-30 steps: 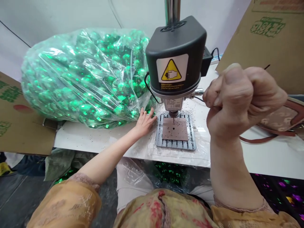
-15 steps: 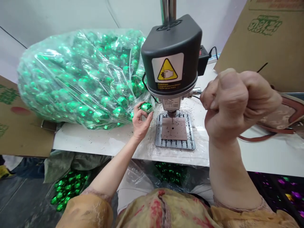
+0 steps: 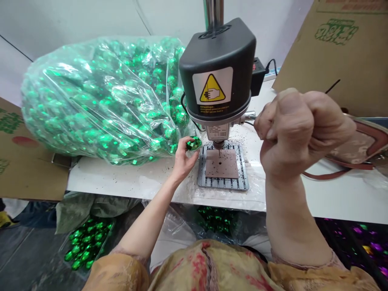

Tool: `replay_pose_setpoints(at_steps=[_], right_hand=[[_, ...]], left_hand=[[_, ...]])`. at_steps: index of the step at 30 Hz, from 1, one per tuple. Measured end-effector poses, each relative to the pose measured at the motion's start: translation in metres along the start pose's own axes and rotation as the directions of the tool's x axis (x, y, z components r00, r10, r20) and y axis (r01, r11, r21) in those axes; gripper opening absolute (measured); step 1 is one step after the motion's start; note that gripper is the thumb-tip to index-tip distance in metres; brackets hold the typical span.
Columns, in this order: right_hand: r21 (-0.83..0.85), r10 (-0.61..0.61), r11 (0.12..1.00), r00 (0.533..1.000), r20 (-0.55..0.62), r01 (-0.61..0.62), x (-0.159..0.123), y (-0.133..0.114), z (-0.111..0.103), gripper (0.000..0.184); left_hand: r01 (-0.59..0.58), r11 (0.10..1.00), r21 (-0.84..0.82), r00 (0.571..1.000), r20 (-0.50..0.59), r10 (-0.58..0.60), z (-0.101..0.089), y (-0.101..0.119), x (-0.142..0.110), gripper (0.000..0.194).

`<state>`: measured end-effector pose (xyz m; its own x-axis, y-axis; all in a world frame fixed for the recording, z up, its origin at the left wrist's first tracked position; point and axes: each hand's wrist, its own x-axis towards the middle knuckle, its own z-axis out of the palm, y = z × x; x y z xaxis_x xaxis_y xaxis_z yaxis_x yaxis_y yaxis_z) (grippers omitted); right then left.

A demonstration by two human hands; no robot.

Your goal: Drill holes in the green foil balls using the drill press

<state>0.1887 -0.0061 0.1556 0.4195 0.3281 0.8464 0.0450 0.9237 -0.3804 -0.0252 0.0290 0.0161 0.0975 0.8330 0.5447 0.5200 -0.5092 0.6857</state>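
Between the thumb and fingers of my left hand (image 3: 184, 159) is a shiny green faceted ball (image 3: 194, 143), just left of the drill bit. My right hand (image 3: 298, 131) is closed in a fist at the right of the black bench drill press (image 3: 216, 76). The metal hub of the drill press handle (image 3: 249, 117) shows beside this fist; the grip itself is hidden in it. Under the chuck (image 3: 218, 144) lies a square brownish plate (image 3: 222, 165) with a dark hole, on the slotted metal base (image 3: 201, 182).
A large clear bag of green balls (image 3: 100, 101) lies to the left. Cardboard boxes stand at left (image 3: 33, 161) and right (image 3: 339, 52). Dark shavings dot the white table (image 3: 127, 178). Below are a tub of green balls (image 3: 87, 242) and a brown-trimmed bag (image 3: 366, 141) sits at right.
My left hand has moved a little right and down with the green ball, closer to the drill bit. My right fist has hardly moved.
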Motion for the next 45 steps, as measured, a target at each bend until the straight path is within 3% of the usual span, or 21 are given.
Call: replay_pose_setpoints(at_steps=[7,11,13,15,19,29,36,41,45], right_hand=[[0.011,-0.028,1.0,1.0,0.006,0.028,-0.001,0.002,-0.001,0.05],[0.002,-0.035,0.999,0.999,0.009,0.035,-0.002,0.005,-0.002,0.053],[-0.004,-0.033,0.999,0.999,0.003,0.033,-0.003,0.005,-0.003,0.054],[0.002,-0.028,1.0,1.0,0.01,0.028,-0.004,0.004,-0.004,0.054],[0.01,-0.015,1.0,0.999,0.046,0.014,-0.004,0.003,-0.005,0.052],[-0.012,0.01,1.0,0.999,0.035,-0.009,-0.005,0.0,-0.004,0.052],[-0.02,-0.016,1.0,1.0,0.023,0.017,-0.004,0.003,-0.004,0.051],[-0.029,-0.01,1.0,1.0,0.028,0.011,-0.005,0.005,-0.005,0.053],[-0.023,-0.016,1.0,0.999,0.029,0.017,-0.004,0.005,-0.005,0.054]], left_hand=[[0.109,0.966,-0.233,0.985,-0.103,-0.136,-0.004,0.01,0.005,0.034],[0.015,0.964,-0.266,0.968,-0.237,-0.08,-0.005,0.031,0.002,0.033],[0.042,0.929,-0.368,0.976,-0.185,-0.117,0.001,0.038,-0.003,0.044],[0.167,0.855,-0.49,0.975,-0.045,-0.216,0.012,0.04,-0.011,0.054],[0.364,0.761,-0.537,0.929,0.147,-0.341,0.036,0.028,-0.026,0.058],[0.353,0.814,-0.461,0.936,0.177,-0.305,0.053,0.002,-0.033,0.063],[0.309,0.821,-0.48,0.948,0.224,-0.226,0.061,0.001,-0.035,0.063],[0.279,0.844,-0.458,0.958,0.199,-0.208,0.064,0.002,-0.038,0.062],[0.296,0.849,-0.439,0.947,0.253,-0.2,0.063,0.007,-0.041,0.062]])
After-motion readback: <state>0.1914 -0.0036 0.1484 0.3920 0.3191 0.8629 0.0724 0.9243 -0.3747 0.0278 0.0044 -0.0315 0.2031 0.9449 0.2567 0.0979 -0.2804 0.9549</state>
